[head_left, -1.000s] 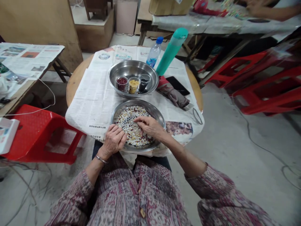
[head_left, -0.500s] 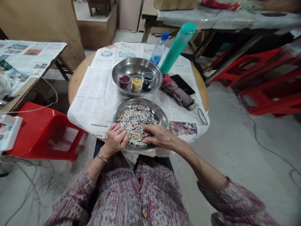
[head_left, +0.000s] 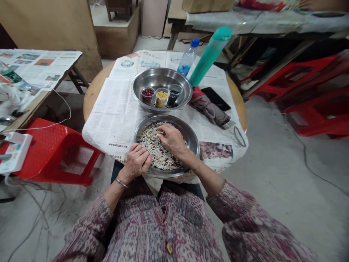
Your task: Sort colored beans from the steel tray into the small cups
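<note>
A shallow metal basin (head_left: 194, 140) stands at the table's near edge, holding a mix of small white, yellow, dark red and black grains or beans (head_left: 163, 159). My left hand (head_left: 138, 159) has its fingers curled over the basin's left rim. Over the mix, toward the far left part, is my right hand (head_left: 173, 140); its fingers are bent, with a small gap between thumb and forefinger and nothing visible in it. Behind lies a second metal basin (head_left: 155, 75) with three clear cups: dark red beans (head_left: 147, 94), yellow beans (head_left: 161, 97) and black beans (head_left: 174, 95).
Newspaper (head_left: 109, 109) covers the round table. A blue-capped bottle (head_left: 187, 58), a tall teal bottle (head_left: 209, 56), a folded umbrella (head_left: 208, 109) and a black phone (head_left: 216, 98) stand or lie at the right. A red stool (head_left: 60, 153) with a power strip (head_left: 16, 153) is at left.
My right hand has moved from the near right part of the mix to its far left part. My left hand stays on the rim. The view has shifted slightly.
</note>
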{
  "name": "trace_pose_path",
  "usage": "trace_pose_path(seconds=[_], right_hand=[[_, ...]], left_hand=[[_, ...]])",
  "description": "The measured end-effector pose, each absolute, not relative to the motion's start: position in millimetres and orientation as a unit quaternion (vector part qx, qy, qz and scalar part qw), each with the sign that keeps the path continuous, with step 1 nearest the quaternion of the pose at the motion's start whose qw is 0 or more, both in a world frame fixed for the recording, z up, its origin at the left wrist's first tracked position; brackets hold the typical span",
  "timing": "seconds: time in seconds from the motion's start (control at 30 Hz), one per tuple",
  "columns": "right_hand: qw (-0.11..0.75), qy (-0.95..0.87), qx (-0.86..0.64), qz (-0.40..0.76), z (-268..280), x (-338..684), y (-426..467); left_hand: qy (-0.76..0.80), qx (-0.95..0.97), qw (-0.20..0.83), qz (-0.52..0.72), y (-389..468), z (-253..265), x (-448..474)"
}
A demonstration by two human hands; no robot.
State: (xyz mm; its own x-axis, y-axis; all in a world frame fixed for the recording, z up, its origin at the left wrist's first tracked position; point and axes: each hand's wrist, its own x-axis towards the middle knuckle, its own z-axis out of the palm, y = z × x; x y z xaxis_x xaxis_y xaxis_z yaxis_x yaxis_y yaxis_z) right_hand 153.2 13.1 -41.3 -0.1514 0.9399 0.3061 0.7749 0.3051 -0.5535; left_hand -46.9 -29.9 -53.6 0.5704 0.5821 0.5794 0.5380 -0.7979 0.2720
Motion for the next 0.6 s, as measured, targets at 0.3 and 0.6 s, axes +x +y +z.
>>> trace_pose_path(seconds=[0.3, 0.6], right_hand=[[0.257, -0.829, -0.472, 0.157, -38, 147, -14], [0.164, -0.884, -0.403, 0.171, -30, 181, -42]], left_hand=[[0.317, 0.884, 0.036, 0.341, -31, -54, -47], [0.321, 0.886, 0.048, 0.331, -31, -54, -47]])
